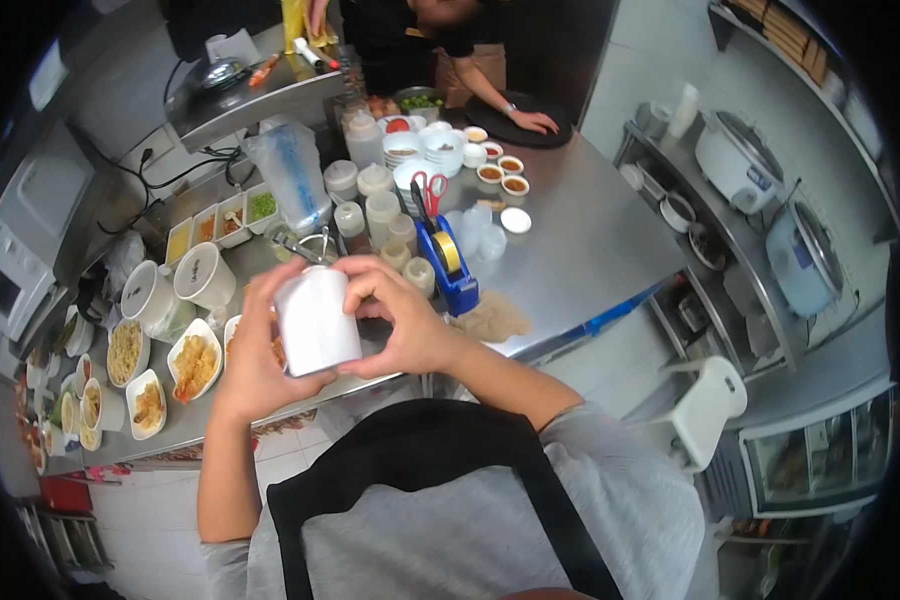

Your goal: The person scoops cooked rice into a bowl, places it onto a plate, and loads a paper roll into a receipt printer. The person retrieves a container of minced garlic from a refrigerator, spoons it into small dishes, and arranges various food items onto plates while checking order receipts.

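Both my hands are wrapped round a plain white container [318, 320], held up in front of my chest over the counter's near edge. My left hand [250, 355] grips its left side, with the thumb under the lower edge. On the other side my right hand [400, 315] curls its fingers against the upper right, its thumb at the bottom. Just beyond the container are metal utensil handles [298, 247]. A blue tape dispenser [460, 290] with yellow tape stands to the right of my right hand. White dishes of fried food [196, 366] sit left of my left hand.
Squeeze bottles [366, 140], lidded jars [381, 212] and sauce cups [489, 174] crowd the steel counter [590, 230]. Red-handled scissors [430, 190] stand in the dispenser. Across the counter, a co-worker's hand [535, 121] rests on a black round tray [505, 125]. A white stool [705, 415] stands right.
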`<action>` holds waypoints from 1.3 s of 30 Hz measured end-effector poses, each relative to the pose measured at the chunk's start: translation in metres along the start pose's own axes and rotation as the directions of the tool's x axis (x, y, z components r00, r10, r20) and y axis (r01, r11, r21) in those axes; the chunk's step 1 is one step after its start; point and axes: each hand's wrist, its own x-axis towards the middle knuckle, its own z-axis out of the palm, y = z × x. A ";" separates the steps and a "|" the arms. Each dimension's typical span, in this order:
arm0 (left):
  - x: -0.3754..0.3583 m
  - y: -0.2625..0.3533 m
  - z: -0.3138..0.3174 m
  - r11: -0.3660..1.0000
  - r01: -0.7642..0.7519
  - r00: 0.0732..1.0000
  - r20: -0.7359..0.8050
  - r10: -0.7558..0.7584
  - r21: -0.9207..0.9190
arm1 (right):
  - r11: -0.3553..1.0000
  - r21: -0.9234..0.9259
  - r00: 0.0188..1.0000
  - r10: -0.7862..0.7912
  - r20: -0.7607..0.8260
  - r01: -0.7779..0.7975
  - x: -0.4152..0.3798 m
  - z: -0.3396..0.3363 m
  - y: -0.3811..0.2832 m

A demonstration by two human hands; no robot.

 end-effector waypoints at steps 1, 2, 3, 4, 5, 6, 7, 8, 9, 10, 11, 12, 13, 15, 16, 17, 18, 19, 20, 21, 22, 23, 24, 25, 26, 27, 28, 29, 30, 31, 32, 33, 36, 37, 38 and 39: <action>0.001 -0.009 -0.003 0.990 -0.065 0.998 0.014 0.067 -0.122 | 0.996 0.082 0.999 -0.037 -0.013 0.038 -0.002 0.000 0.006; 0.001 -0.006 0.000 0.940 -0.019 1.000 -0.018 0.013 -0.341 | 0.988 0.149 0.999 -0.048 -0.024 0.051 -0.004 0.001 0.008; 0.000 -0.006 0.004 0.903 0.006 1.000 -0.019 -0.016 -0.429 | 0.975 0.213 0.998 -0.063 -0.032 0.068 -0.005 0.001 0.009; -0.001 -0.006 0.007 0.858 0.027 0.999 -0.023 -0.045 -0.513 | 0.958 0.273 0.996 -0.081 -0.037 0.088 -0.006 0.000 0.009; -0.002 -0.010 0.010 0.862 0.023 0.999 -0.016 -0.036 -0.507 | 0.964 0.252 0.996 -0.082 -0.017 0.084 -0.007 -0.001 0.010; -0.003 -0.015 0.011 0.866 0.017 1.000 -0.011 -0.027 -0.500 | 0.972 0.227 0.998 -0.066 -0.010 0.067 -0.007 -0.002 0.009; -0.004 -0.018 0.010 0.870 0.010 1.000 -0.008 -0.015 -0.493 | 0.978 0.201 0.999 -0.052 -0.003 0.051 -0.007 -0.003 0.005; -0.005 -0.019 0.008 0.884 0.031 0.999 0.007 -0.031 -0.466 | 0.984 0.175 0.999 -0.038 0.006 0.036 -0.006 -0.005 0.000; -0.005 -0.020 0.006 0.897 0.050 0.999 0.018 -0.047 -0.439 | 0.997 0.074 0.999 -0.031 0.032 0.028 -0.004 -0.008 -0.007; -0.005 -0.020 0.004 0.909 0.068 0.998 0.027 -0.062 -0.411 | 0.999 -0.029 0.998 -0.020 0.058 0.022 -0.001 -0.010 -0.015; -0.004 -0.021 0.001 0.910 0.079 0.997 0.030 -0.073 -0.406 | 0.991 -0.130 0.997 -0.006 0.082 0.016 0.002 -0.011 -0.019; -0.004 -0.021 -0.003 0.912 0.090 0.996 0.033 -0.084 -0.400 | 0.989 -0.140 0.996 -0.029 0.081 0.040 0.006 -0.010 -0.021; -0.001 -0.021 -0.008 0.913 0.100 0.995 0.037 -0.094 -0.395 | 0.986 -0.152 0.996 -0.052 0.078 0.063 0.011 -0.008 -0.021; 0.005 -0.015 -0.013 0.907 0.090 0.995 0.003 -0.097 -0.410 | 0.970 -0.204 0.991 -0.125 0.048 0.132 0.020 -0.002 -0.015; 0.008 -0.015 -0.016 0.905 0.087 0.995 -0.013 -0.101 -0.417 | 0.975 -0.186 0.992 -0.122 0.026 0.125 0.024 -0.001 -0.013; 0.012 -0.022 -0.021 0.906 0.017 1.000 -0.017 -0.027 -0.424 | 0.979 -0.166 0.993 -0.120 0.006 0.119 0.029 0.000 -0.010; 0.017 -0.030 -0.025 0.927 -0.004 1.000 0.017 0.011 -0.375 | 0.984 -0.135 0.993 -0.117 -0.006 0.115 0.034 0.003 -0.006; 0.022 -0.038 -0.031 0.948 -0.018 0.999 0.041 0.033 -0.317 | 0.964 -0.200 0.982 -0.184 -0.031 0.175 0.038 0.003 0.000; 0.022 -0.045 -0.041 0.968 -0.025 0.998 0.053 0.039 -0.251 | 0.974 -0.167 0.987 -0.159 -0.036 0.151 0.041 0.003 0.007; 0.022 -0.048 -0.043 0.957 -0.004 0.999 0.037 0.016 -0.289 | 0.994 0.010 0.993 -0.107 -0.043 0.107 0.044 0.004 0.013; 0.025 -0.049 -0.040 0.943 0.003 1.000 0.018 0.003 -0.331 | 0.992 0.091 0.993 -0.084 -0.087 0.092 0.047 0.008 0.020; 0.026 -0.054 -0.045 0.929 0.025 0.999 0.035 -0.013 -0.369 | 0.987 0.110 0.990 -0.110 -0.091 0.120 0.050 0.011 0.025; 0.027 -0.058 -0.048 0.911 0.041 0.998 0.058 -0.019 -0.410 | 0.973 0.181 0.987 -0.127 -0.098 0.143 0.052 0.015 0.028; 0.027 -0.063 -0.051 0.896 0.013 0.998 0.054 0.012 -0.443 | 0.965 0.223 0.987 -0.118 -0.112 0.141 0.054 0.017 0.030; 0.027 -0.063 -0.053 0.897 0.027 0.999 0.052 -0.005 -0.442 | 0.955 0.263 0.986 -0.109 -0.129 0.140 0.056 0.020 0.031; 0.026 -0.063 -0.058 0.923 0.047 0.998 0.067 -0.024 -0.381 | 0.974 0.189 0.988 -0.107 -0.110 0.127 0.056 0.022 0.032; 0.027 -0.064 -0.063 0.947 0.055 0.997 0.074 -0.033 -0.317 | 0.986 0.107 0.989 -0.116 -0.089 0.125 0.057 0.023 0.033; 0.030 -0.065 -0.069 0.954 0.049 0.994 0.105 -0.018 -0.297 | 0.988 0.014 0.987 -0.150 -0.059 0.151 0.068 0.023 0.032; 0.038 -0.057 -0.083 0.970 0.068 0.986 0.162 -0.030 -0.234 | 0.986 -0.031 0.982 -0.166 -0.087 0.164 0.079 0.026 0.022; 0.051 -0.048 -0.098 0.987 0.009 0.986 0.163 0.018 -0.162 | 0.972 -0.098 0.971 -0.222 -0.092 0.213 0.095 0.023 0.012; 0.061 -0.037 -0.113 0.995 -0.041 0.984 0.169 0.056 -0.092 | 0.954 -0.160 0.957 -0.272 -0.097 0.255 0.112 0.021 0.001; 0.075 -0.027 -0.129 0.977 -0.184 0.975 0.108 0.195 -0.106 | 0.912 -0.223 0.925 -0.371 -0.086 0.345 0.135 0.015 -0.016; 0.120 -0.006 -0.196 0.931 -0.358 0.930 -0.064 0.362 0.067 | 0.808 -0.391 0.841 -0.524 -0.136 0.441 0.223 0.002 -0.066; 0.134 -0.005 -0.220 0.933 -0.322 0.930 -0.134 0.343 0.159 | 0.741 -0.490 0.790 -0.593 -0.157 0.459 0.257 -0.005 -0.081; 0.146 -0.005 -0.242 0.929 -0.278 0.921 -0.207 0.330 0.242 | 0.638 -0.630 0.752 -0.647 -0.127 0.443 0.292 -0.013 -0.095; 0.153 -0.007 -0.262 0.929 -0.238 0.927 -0.221 0.305 0.282 | 0.524 -0.797 0.768 -0.629 -0.124 0.300 0.335 -0.029 -0.098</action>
